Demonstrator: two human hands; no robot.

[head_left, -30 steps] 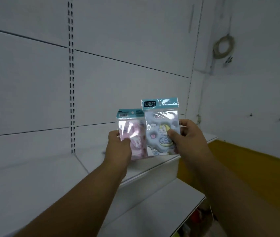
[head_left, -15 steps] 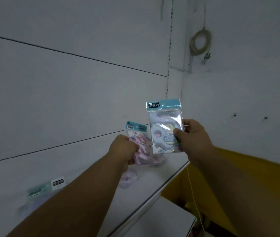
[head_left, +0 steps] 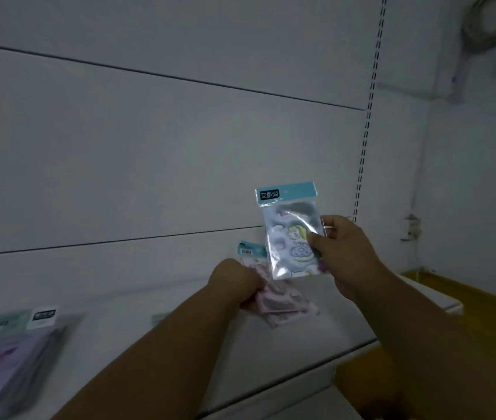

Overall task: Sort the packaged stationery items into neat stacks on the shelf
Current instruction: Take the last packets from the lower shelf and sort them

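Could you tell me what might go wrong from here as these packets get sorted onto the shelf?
1. The left hand grips the pink packet low over the shelf; set down askew, it may start an untidy stack.
2. The right hand only pinches the glossy blue packet by one edge, so it could slip.
3. The stack at far left is blurred, so matching designs may be misjudged.
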